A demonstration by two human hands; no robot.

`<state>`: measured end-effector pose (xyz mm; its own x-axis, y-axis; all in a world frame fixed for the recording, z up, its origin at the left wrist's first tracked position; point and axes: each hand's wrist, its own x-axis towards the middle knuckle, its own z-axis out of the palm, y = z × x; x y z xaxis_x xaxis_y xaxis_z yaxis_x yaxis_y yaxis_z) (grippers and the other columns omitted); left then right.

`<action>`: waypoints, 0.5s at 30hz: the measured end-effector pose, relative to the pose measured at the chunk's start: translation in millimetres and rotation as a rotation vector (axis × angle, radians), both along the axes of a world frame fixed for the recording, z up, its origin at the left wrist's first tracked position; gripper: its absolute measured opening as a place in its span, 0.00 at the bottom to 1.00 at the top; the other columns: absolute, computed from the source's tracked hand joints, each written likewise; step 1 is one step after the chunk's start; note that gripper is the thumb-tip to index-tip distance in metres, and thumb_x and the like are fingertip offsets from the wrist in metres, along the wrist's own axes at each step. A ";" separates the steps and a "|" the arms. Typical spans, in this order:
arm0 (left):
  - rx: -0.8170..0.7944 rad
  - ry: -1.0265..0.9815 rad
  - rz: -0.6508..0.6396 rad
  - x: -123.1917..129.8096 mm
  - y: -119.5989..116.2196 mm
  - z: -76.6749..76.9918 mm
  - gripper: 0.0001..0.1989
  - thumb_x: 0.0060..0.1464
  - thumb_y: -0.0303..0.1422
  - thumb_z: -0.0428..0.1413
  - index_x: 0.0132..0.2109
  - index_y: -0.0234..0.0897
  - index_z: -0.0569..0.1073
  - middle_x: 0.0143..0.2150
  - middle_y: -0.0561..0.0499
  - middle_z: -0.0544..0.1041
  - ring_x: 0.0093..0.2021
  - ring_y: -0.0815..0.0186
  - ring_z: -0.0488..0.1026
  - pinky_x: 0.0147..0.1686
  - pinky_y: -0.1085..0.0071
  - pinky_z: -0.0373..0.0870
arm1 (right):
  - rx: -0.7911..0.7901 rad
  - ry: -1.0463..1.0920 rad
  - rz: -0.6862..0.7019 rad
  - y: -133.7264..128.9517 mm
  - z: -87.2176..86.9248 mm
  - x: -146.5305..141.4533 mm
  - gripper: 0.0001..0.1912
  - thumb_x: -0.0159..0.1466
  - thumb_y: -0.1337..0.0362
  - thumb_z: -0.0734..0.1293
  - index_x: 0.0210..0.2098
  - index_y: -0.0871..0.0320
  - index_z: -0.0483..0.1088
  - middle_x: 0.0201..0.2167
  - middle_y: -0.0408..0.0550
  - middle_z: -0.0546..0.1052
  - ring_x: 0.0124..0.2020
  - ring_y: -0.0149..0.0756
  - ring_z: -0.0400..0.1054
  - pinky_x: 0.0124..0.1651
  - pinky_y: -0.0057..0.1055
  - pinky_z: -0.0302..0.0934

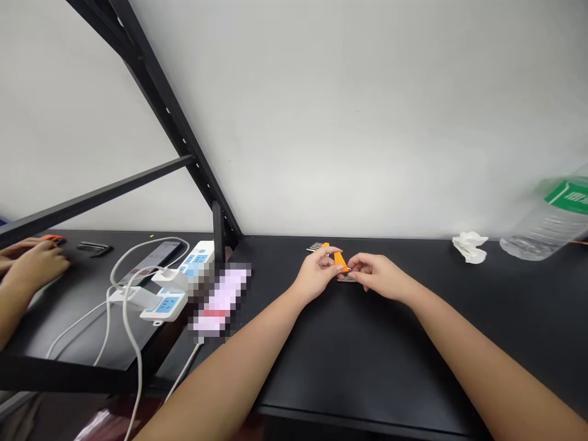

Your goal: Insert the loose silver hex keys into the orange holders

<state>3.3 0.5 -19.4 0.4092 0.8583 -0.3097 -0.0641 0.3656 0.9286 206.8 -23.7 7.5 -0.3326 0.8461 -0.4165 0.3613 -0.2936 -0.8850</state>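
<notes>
Both hands together, centre of the black desk (pixel 390 361), just above the top. Left hand (pixel 318 272) pinches an orange bar (pixel 340 262), which sits tilted with its lower end toward the right hand (pixel 376 275). Right fingertips (pixel 354 268) reach that lower end, beside a small metal plate (pixel 345 279). Can't tell if they grip or just touch. Metal tines (pixel 315 247) poke out behind the left hand, near the bar's top end; can't tell if attached.

Right side: crumpled white tissue (pixel 469 247) on the desk, near a clear plastic bottle with a green label (pixel 546 214), tilted. Left side: two white power strips with blue socket faces (pixel 196 260), a white plug (pixel 169 280), white cables (pixel 110 306), and a pixelated patch (pixel 222 300) hiding whatever's there. Black steel shelf frame (pixel 156 104) runs diagonally above. Far left, a co-worker's hand (pixel 39 264) rests near a small orange item (pixel 52 238) and black bars (pixel 94 248).
</notes>
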 end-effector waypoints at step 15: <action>0.542 0.548 -0.203 -9.5 -3.2 3.1 0.28 0.53 0.28 0.58 0.63 0.41 0.71 0.40 0.52 0.80 0.40 0.64 0.77 0.49 0.65 0.74 | 0.324 -0.269 0.197 -2.3 2.6 0.1 0.10 0.68 0.57 0.63 0.38 0.55 0.74 0.37 0.45 0.74 0.34 0.31 0.68 0.39 0.29 0.61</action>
<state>-6.3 -2.8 -16.3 0.4843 0.8719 -0.0730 0.4725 -0.1905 0.8605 206.9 -26.0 10.2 -0.4166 0.8784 -0.2342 0.6116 0.0802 -0.7871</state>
